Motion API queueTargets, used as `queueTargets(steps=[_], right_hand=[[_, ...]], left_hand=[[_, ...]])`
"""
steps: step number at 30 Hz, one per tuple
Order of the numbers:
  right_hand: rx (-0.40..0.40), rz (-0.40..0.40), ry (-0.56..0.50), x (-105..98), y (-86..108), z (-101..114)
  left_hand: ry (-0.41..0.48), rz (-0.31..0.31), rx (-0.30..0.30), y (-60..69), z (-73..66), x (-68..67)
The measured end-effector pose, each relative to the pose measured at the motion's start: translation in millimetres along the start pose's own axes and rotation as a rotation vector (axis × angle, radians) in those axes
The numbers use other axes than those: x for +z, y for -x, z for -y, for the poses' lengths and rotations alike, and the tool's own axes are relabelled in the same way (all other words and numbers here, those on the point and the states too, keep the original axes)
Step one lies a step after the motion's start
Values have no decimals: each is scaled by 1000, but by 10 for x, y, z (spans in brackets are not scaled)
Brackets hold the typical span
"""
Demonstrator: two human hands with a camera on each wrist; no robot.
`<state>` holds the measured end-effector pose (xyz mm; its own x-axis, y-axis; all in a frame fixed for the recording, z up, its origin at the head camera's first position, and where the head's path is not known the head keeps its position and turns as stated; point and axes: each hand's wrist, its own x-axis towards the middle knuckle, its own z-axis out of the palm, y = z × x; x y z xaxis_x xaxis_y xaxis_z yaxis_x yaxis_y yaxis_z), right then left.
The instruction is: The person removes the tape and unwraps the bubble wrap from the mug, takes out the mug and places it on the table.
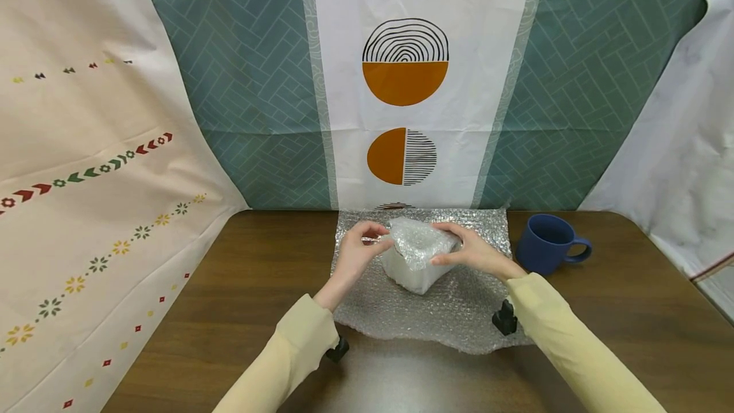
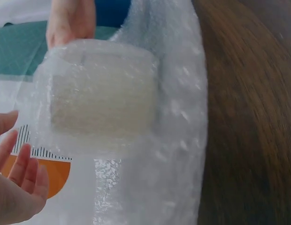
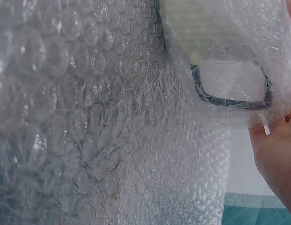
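Note:
A bubble-wrapped bundle [image 1: 418, 253] [image 2: 101, 98] rests on a bubble wrap sheet [image 1: 413, 320] [image 2: 178, 117]. Through the plastic, the right wrist view shows a pale object [image 3: 206, 33] with a dark, rounded loop. My right hand [image 1: 473, 250] [image 2: 72, 21] [image 3: 279, 154] grips the bundle's right side, thumb and fingers on the wrap. At the left side, my left hand [image 1: 358, 253] [image 2: 21, 178] is beside the upper edge with thumb and fingers apart. In the left wrist view a gap shows between its fingertips and the bundle.
A blue mug [image 1: 547, 244] stands right of the sheet, handle to the right. The wooden table [image 1: 241, 298] extends around the sheet. Patterned cloths [image 1: 275, 101] hang behind and at both sides. A dark device [image 1: 506, 318] is under the right sleeve, another [image 1: 338, 349] under the left.

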<state>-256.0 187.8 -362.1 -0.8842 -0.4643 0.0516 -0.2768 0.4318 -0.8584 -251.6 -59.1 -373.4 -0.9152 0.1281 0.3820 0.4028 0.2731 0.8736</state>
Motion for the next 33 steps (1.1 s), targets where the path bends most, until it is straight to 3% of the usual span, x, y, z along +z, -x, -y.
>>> queueTargets(steps=[5, 9, 12, 22, 28, 33], right_hand=[[-16, -5, 7, 0, -55, -142], [-26, -10, 6, -7, -133, -342], [-17, -10, 3, -9, -132, -356], [-9, -21, 3, -5, -113, -354], [-6, -8, -12, 5, -58, -175], [-27, -13, -16, 11, -32, -111]], left_hand=[[-11, 1, 18, -13, 70, 34], [7, 55, 2, 1, 138, 60], [23, 94, 2, 15, 187, 89], [18, 109, 21, 23, 273, 211], [98, 87, 5, 45, 287, 239], [61, 48, 13, 42, 277, 248]])
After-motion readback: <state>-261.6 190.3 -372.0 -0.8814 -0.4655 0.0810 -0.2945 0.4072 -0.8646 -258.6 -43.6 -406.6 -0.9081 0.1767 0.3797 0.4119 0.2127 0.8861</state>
